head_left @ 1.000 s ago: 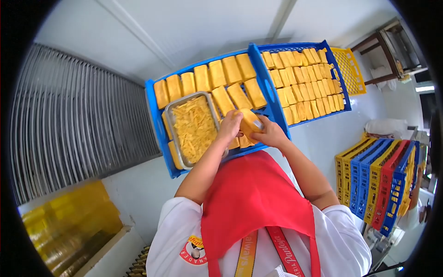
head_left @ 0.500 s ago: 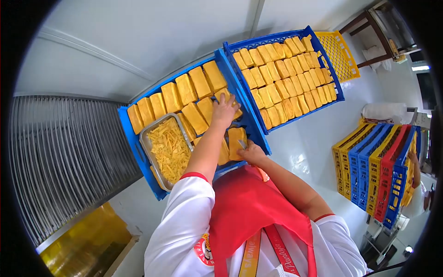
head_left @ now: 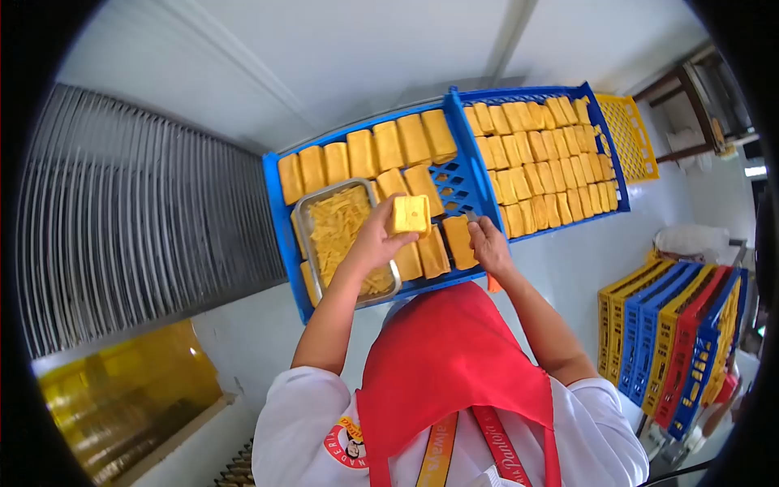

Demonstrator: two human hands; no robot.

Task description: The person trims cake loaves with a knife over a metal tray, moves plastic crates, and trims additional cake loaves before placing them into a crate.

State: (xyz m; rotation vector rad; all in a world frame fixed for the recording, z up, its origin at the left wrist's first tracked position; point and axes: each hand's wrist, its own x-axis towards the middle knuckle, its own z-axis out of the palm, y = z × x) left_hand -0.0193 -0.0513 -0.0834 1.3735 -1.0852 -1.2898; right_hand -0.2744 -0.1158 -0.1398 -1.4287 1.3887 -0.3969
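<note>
My left hand [head_left: 376,237] is wrapped round a yellow bread loaf [head_left: 411,215], raised above the crate with its square end facing up at me. In my right hand [head_left: 490,246] is a knife [head_left: 471,216]; only a short bit of its blade shows beyond the fingers. Below both hands lies a blue crate [head_left: 274,191] with rows of golden loaves [head_left: 363,154]. Inside its near left part, a metal tray [head_left: 302,217] carries a heap of thin yellow trimmings [head_left: 345,231]. A loaf [head_left: 460,242] lies right beside my right hand.
A second blue crate [head_left: 623,199], filled with rows of loaves, adjoins on the right, with a yellow crate [head_left: 641,138] behind it. Stacked crates [head_left: 649,341] stand at the right, another person's arm beside them. Metal racking [head_left: 138,219] fills the left.
My left hand has lifted a loaf from the crate's upper right corner, exposing the lattice floor there, and turned its end upward. The knife stays in my right hand. The view has shifted.
</note>
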